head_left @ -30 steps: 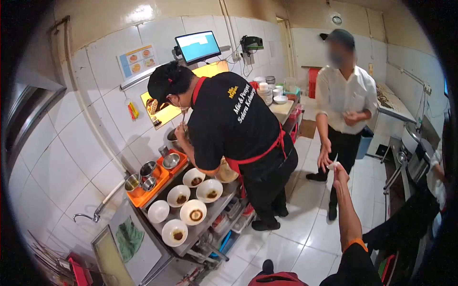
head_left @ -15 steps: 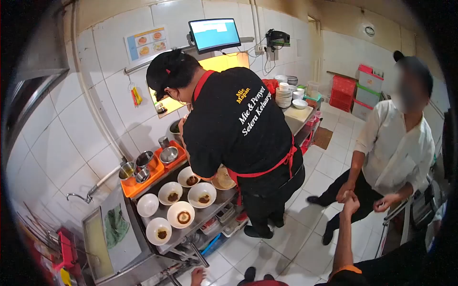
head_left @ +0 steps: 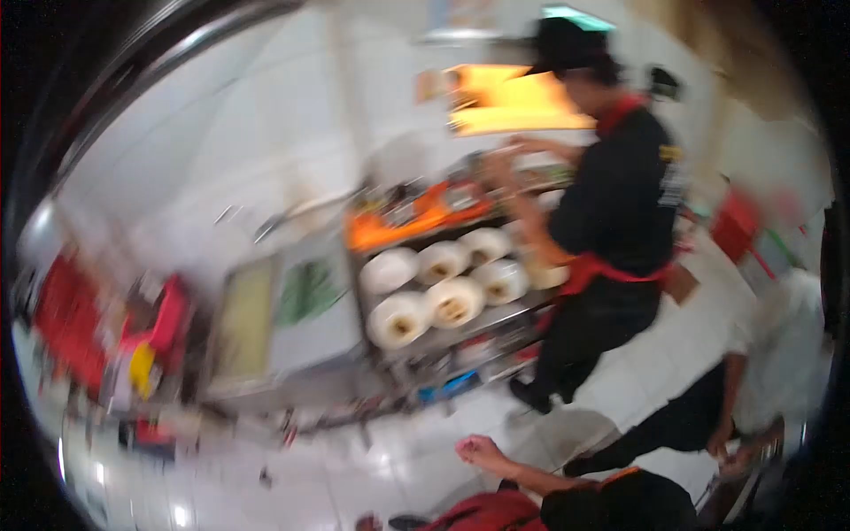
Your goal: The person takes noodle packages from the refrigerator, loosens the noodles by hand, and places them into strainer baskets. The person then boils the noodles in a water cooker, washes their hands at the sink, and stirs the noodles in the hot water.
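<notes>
My right hand [head_left: 485, 453] reaches out above the tiled floor, low in the head view, its fingers closed. Something pinkish shows at the fingertips; blur hides whether it is a held item or the fingers themselves. At the bottom edge, a small dark reddish blur [head_left: 367, 524] may be part of my left hand, but its fingers cannot be made out. Ahead stands a metal counter with several white bowls [head_left: 456, 302], most with dark brown sauce at the bottom. A co-worker [head_left: 620, 195] in black with a red apron bends over its far end.
An orange tray [head_left: 372, 232] with metal containers lies along the wall side. Left of the bowls is a sink [head_left: 243, 319] and a green cloth [head_left: 308, 292]. Red crates [head_left: 71, 319] stand far left. Another person in a white shirt [head_left: 779, 345] is at the right.
My view has swung left, so counter and co-workers sit further right. My right hand has come away from the white-shirted person's hand. The black-clad co-worker's arms now reach forward over the counter.
</notes>
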Tool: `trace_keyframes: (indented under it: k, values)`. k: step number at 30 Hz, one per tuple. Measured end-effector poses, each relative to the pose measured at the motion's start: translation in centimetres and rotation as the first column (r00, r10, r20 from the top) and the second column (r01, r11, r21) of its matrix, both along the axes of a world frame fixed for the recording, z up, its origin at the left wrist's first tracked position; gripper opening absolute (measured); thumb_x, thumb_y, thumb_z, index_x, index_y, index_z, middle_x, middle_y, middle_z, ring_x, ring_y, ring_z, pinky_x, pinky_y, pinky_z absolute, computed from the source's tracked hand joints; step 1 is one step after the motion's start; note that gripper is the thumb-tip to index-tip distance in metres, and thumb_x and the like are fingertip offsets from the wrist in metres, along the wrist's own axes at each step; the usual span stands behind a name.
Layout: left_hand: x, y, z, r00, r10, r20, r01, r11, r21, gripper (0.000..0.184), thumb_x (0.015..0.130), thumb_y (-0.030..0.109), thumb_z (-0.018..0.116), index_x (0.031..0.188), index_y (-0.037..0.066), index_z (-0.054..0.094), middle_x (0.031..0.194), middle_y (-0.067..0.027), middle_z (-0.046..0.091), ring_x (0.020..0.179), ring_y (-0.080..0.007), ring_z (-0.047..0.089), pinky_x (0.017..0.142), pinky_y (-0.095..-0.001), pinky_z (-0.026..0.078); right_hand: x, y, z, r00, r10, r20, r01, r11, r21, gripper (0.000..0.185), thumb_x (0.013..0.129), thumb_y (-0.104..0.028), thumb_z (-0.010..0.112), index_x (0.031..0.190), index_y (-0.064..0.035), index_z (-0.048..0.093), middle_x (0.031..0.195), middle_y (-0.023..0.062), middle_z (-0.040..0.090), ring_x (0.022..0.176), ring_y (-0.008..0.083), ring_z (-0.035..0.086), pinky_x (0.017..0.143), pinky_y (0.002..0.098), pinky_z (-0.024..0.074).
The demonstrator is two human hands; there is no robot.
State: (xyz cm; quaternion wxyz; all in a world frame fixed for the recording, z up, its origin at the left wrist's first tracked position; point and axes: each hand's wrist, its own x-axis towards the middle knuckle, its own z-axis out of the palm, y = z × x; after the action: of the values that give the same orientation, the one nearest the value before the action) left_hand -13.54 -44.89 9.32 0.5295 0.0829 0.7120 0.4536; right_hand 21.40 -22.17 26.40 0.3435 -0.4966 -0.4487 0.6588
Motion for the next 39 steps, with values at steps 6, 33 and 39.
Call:
trace_keyframes:
  k: [6,33,39]
  values:
    - [-9.8,-5.9,9.4,0.904,0.42,-0.075,-0.406,0.901,0.15,0.021,0.089,0.025,0.054,0.098,0.006,0.057,0.083,-0.0046,0.06,0.068,-0.0134,0.058,0.057,-0.0253,0.045,-25.0,-2.5,0.9,0.822,0.544,0.168,-0.56,0.825,0.07,0.012,0.084,-0.015,0.059,0.091,-0.0053,0.06,0.076,-0.0001,0.06,0.066,0.0078,0.055,0.059,0.0226,0.045]
    - [-86.5,-5.7,20.2,0.723,0.685,-0.095,-0.565,0.664,0.491,0.037,0.09,0.03,0.053,0.113,0.001,0.054,0.097,-0.0089,0.06,0.087,-0.0156,0.06,0.073,-0.0267,0.047,-122.9,-0.6,5.0,0.887,0.177,-0.426,-0.426,0.667,-0.611,0.056,0.078,-0.037,0.07,0.115,-0.0045,0.044,0.1,0.0133,0.047,0.094,0.0236,0.051,0.078,0.032,0.0491]
    - [-103.9,6.4,24.7,0.958,0.278,-0.069,-0.206,0.837,0.506,0.056,0.089,0.045,0.05,0.12,-0.001,0.047,0.108,-0.0103,0.057,0.095,-0.0204,0.059,0.076,-0.0316,0.048,-124.9,-2.6,7.3,0.979,-0.065,-0.193,-0.033,0.885,-0.464,0.032,0.08,-0.019,0.068,0.104,-0.0063,0.05,0.105,0.0065,0.05,0.095,0.0178,0.051,0.072,0.0315,0.0494]
